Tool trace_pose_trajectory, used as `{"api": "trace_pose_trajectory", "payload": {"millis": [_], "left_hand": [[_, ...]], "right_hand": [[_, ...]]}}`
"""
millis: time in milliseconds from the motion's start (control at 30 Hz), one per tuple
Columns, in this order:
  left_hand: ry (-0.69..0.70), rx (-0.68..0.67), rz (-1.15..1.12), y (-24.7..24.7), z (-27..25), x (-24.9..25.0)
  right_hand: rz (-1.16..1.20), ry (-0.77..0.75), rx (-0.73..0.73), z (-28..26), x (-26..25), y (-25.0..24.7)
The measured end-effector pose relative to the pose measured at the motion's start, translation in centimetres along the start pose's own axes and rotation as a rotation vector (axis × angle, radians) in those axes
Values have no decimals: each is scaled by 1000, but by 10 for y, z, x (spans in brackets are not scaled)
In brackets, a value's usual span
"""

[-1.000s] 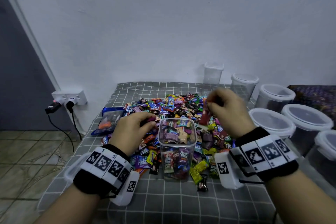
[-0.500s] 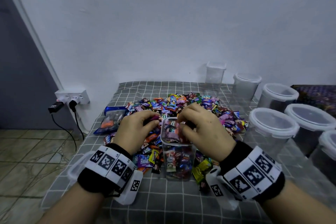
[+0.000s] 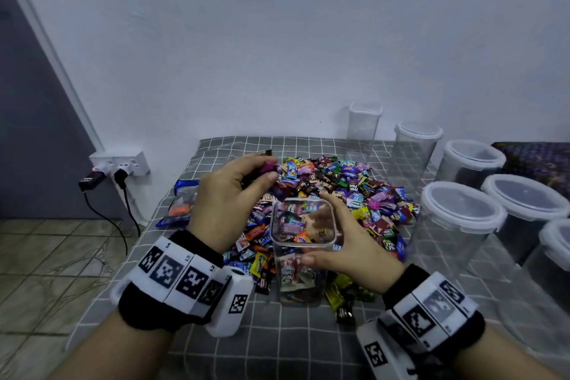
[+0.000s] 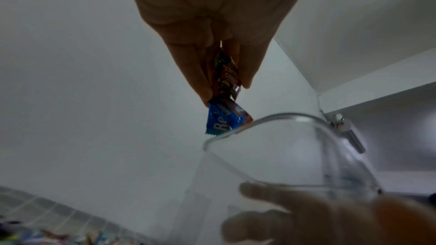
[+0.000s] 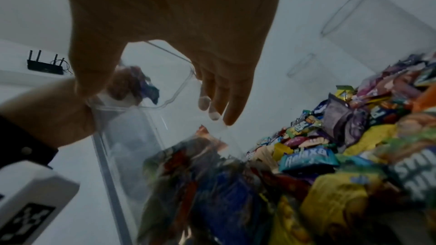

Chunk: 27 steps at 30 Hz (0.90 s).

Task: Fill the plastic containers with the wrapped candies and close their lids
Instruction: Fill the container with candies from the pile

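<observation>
A clear square container [image 3: 303, 271], partly filled with wrapped candies, stands without a lid at the near edge of the candy pile [image 3: 354, 191]. My right hand [image 3: 331, 227] grips it from the right near the rim, thumb on the near side and fingers on the far side. In the right wrist view the right hand [image 5: 151, 88] spans the container's rim [image 5: 174, 98]. My left hand [image 3: 268, 168] hovers just behind and left of the container, pinching a few candies. The left wrist view shows my left hand [image 4: 226, 88] holding a blue candy [image 4: 220, 120] and a brown candy [image 4: 227, 75] above the container's rim [image 4: 278, 118].
Several empty clear containers, some with white lids [image 3: 459, 203], stand along the right side of the checked cloth [image 3: 277, 342]. A candy bag [image 3: 182, 203] lies left of the pile. A wall socket with plugs [image 3: 120, 163] is at the left, above the tiled floor.
My right hand has left the container's mouth and now grips its right side. My left hand has risen from the pile with candies pinched in it.
</observation>
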State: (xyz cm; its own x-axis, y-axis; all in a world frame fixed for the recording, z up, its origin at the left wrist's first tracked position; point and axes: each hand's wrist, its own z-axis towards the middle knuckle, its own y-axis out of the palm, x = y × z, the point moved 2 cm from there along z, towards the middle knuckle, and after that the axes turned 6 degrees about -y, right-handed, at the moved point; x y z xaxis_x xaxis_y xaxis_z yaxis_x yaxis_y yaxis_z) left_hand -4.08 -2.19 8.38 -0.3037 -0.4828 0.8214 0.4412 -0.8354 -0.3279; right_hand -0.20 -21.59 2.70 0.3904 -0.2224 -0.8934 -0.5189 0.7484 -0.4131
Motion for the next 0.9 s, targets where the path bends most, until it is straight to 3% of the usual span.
{"api": "trace_pose_trajectory", "payload": {"millis": [167,300,467,900], "left_hand": [[-5,-130,-107,17,-5,12],[47,-222,-11,31,-13,8],[160,-204,140,34,-18,4],[192,-174,133,36,-17,-3]], "right_hand": [[51,-6,22,0,1,-1],[82,-9,28,1,3,0],[37,-16,38,2,2,-2],[13,1,35,2,5,-1]]}}
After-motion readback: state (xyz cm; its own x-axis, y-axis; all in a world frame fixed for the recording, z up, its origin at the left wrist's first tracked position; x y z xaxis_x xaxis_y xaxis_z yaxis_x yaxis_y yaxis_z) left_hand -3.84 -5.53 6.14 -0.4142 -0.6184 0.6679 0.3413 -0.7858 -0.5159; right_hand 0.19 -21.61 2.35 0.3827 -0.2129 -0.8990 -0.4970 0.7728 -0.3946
